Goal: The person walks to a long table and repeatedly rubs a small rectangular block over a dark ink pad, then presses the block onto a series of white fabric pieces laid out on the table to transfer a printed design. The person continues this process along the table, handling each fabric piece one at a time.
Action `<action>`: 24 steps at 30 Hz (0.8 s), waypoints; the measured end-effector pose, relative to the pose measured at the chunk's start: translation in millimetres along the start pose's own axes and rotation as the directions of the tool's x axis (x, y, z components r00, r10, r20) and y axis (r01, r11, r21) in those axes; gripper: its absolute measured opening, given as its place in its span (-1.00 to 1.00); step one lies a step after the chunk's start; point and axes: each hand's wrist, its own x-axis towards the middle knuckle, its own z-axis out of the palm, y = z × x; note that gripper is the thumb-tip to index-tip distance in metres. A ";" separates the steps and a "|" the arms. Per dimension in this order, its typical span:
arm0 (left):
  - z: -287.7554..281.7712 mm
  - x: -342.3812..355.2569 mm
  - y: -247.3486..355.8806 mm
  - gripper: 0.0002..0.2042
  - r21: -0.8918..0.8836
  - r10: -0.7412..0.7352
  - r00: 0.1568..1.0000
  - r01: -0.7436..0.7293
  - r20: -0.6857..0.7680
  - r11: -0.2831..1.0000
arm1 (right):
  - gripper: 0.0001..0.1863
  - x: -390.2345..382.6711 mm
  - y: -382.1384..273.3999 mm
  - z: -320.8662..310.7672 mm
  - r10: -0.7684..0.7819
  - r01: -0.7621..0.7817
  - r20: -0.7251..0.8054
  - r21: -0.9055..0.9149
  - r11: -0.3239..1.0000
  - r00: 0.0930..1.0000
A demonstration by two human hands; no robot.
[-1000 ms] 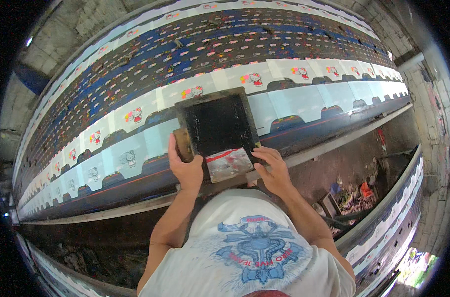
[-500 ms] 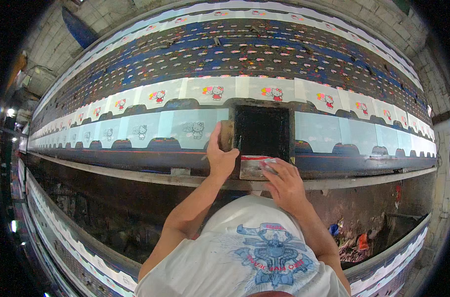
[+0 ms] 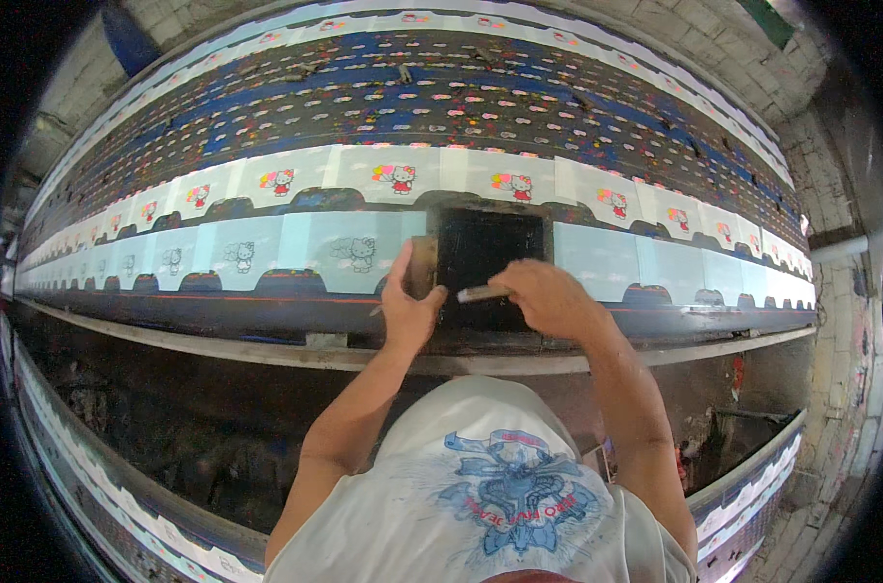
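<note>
A screen-printing frame [image 3: 543, 228] with a dark rim and black mesh lies on a row of pale blue cut fabric pieces [image 3: 354, 248]. My left hand [image 3: 412, 306] is closed on the brownish wooden left side of this frame, its thumb near the inner edge. Over the near part of the mesh, my right hand [image 3: 550, 296] grips a squeegee [image 3: 483, 291], whose light, narrow edge points left. My fingers cover its rest, and I cannot tell whether it touches the mesh. Left of the frame, the pale blue pieces bear grey outlines of a cartoon cat.
The long dark table [image 3: 199, 309] curves across the view, its pale front rail [image 3: 257, 350] between it and my body. Beyond the blue row lie white pieces [image 3: 305, 170] with coloured cat prints. Another table with fabric [image 3: 121, 496] stands lower left. A block wall [image 3: 840, 321] is at the right.
My right hand has taken hold of the squeegee at the frame's near edge and lifted it over the black mesh. My left hand keeps its hold. The whole view has shifted slightly.
</note>
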 end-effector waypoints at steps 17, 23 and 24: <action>-16.1 10.9 -9.5 -0.20 -0.011 0.019 0.993 -0.018 0.118 1.000 | -0.47 26.9 4.8 28.6 -0.021 0.001 -0.279 -0.075 0.997 0.960; -15.1 8.5 -2.9 -0.21 -0.069 0.065 0.990 -0.057 0.123 0.996 | -0.41 -19.2 -38.1 51.3 0.028 -0.048 -0.230 -0.079 0.996 0.973; -15.1 8.2 -1.5 -0.20 -0.038 0.049 0.992 -0.045 0.118 0.998 | -0.41 -26.5 -46.1 55.3 0.031 -0.052 -0.237 -0.083 0.995 0.971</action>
